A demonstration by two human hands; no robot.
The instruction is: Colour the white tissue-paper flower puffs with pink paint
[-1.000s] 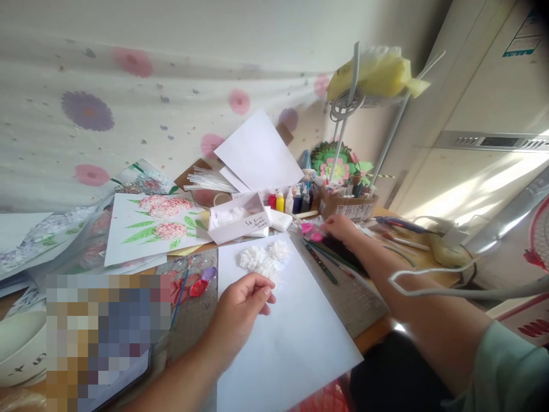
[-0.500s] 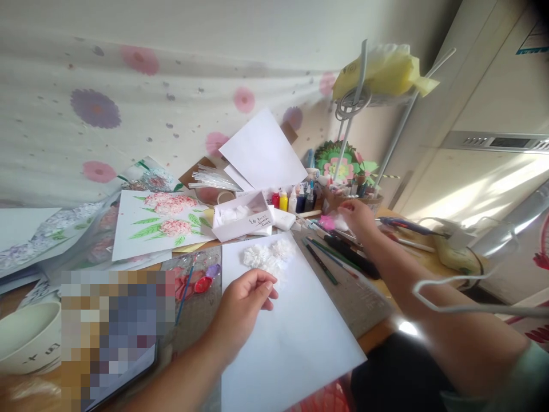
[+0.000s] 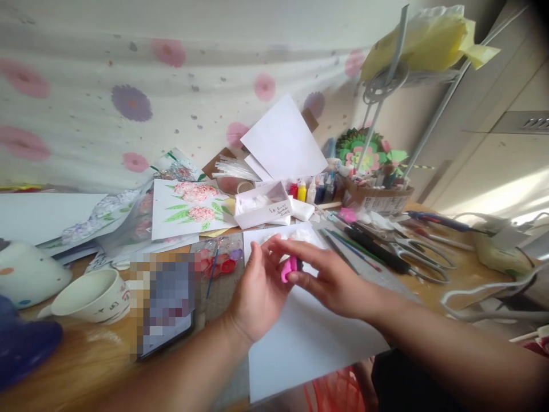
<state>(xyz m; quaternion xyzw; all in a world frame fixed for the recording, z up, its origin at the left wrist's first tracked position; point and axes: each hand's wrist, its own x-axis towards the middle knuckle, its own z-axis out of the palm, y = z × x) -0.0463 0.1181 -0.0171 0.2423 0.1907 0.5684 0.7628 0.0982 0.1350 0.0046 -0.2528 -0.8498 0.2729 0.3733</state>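
Observation:
Over the white sheet of paper [image 3: 309,337] my two hands have come together. My right hand [image 3: 330,280] pinches a small bright pink piece [image 3: 289,268] between thumb and fingers; a dark bit shows beside it, and its exact kind is unclear. My left hand [image 3: 259,294] is cupped around it with the palm showing and the thumb raised, its fingertips partly hidden behind the right fingers. Beyond the hands, crumpled white petal-like clusters [image 3: 300,233] lie at the paper's far end, mostly covered from view.
Behind stand a white box [image 3: 261,213] of white pieces and small paint bottles [image 3: 302,191]. To the right lie brushes, scissors [image 3: 422,252] and a glue gun [image 3: 446,222]. On the left are a paint palette [image 3: 223,260], a phone [image 3: 169,309], a cup [image 3: 92,294] and a flower picture [image 3: 193,209].
My right hand has come back from the supplies at the back right to meet my left hand, bringing the pink piece. The view has swung slightly left.

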